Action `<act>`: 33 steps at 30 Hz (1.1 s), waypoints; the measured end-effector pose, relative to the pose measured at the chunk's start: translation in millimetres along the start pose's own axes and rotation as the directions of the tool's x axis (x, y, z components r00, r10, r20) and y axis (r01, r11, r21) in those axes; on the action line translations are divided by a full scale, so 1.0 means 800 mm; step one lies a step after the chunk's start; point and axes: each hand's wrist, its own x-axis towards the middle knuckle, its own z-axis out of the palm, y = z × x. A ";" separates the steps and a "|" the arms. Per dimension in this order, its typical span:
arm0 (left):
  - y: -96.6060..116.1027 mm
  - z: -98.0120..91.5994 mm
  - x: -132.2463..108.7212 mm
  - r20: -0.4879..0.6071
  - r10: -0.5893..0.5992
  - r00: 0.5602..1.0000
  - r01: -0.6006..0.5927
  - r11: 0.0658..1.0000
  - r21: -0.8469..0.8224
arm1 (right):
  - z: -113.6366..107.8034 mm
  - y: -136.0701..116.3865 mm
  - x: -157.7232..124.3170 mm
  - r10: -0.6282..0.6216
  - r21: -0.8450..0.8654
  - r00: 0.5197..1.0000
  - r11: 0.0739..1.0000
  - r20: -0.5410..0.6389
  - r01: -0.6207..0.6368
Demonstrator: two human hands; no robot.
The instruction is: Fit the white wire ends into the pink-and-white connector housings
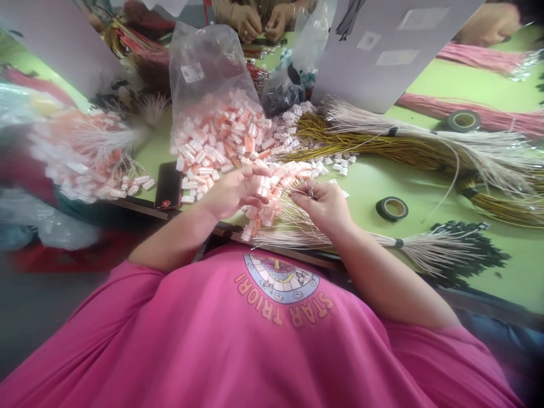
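My left hand curls its fingers around a small white plastic connector at the near edge of the pile. A little to its right, my right hand is closed in a pinch on a thin wire. The fingertips partly hide where the wire ends. Below and between the hands hang white-and-orange connectors with thin wires on them. A bundle of white wires lies along the table's near edge, passing under my right wrist. The heap of loose connectors spreads just beyond my left hand.
A clear plastic bag stands behind the heap. A dark phone lies left of it. On the right are a black tape roll, another tape roll and yellow wire bundles. A co-worker's hands are across the table.
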 end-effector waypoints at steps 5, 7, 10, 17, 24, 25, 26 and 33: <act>-0.017 0.030 -0.001 0.034 -0.079 0.996 0.083 0.990 -0.118 | 0.001 -0.007 -0.002 -0.037 -0.139 0.999 0.990 0.003 0.037; -0.018 0.034 0.001 0.046 -0.123 0.991 0.128 0.982 -0.138 | 0.001 -0.007 -0.002 -0.034 -0.178 0.999 0.983 0.008 0.034; -0.016 0.036 0.003 0.036 -0.125 0.991 0.129 0.981 -0.144 | 0.000 -0.007 -0.001 -0.019 -0.210 1.000 0.977 0.013 0.022; -0.019 0.038 0.003 -0.046 -0.094 0.995 0.095 0.995 0.024 | 0.001 -0.006 0.000 -0.007 -0.236 1.000 0.972 0.027 0.013; -0.014 0.042 0.000 -0.109 0.014 0.994 0.013 0.969 0.245 | 0.000 -0.004 0.001 0.025 -0.250 0.999 0.968 0.031 -0.016; -0.013 0.043 -0.001 -0.111 0.015 0.994 0.015 0.964 0.267 | 0.001 -0.004 0.001 0.029 -0.245 0.999 0.969 0.037 -0.019; -0.013 0.044 -0.001 -0.105 0.013 0.994 0.018 0.957 0.289 | 0.002 -0.004 0.001 0.031 -0.240 0.999 0.971 0.045 -0.019; -0.022 0.047 0.004 -0.056 0.046 0.997 -0.025 0.942 0.335 | 0.010 -0.003 0.000 0.029 -0.269 0.997 0.963 0.065 -0.010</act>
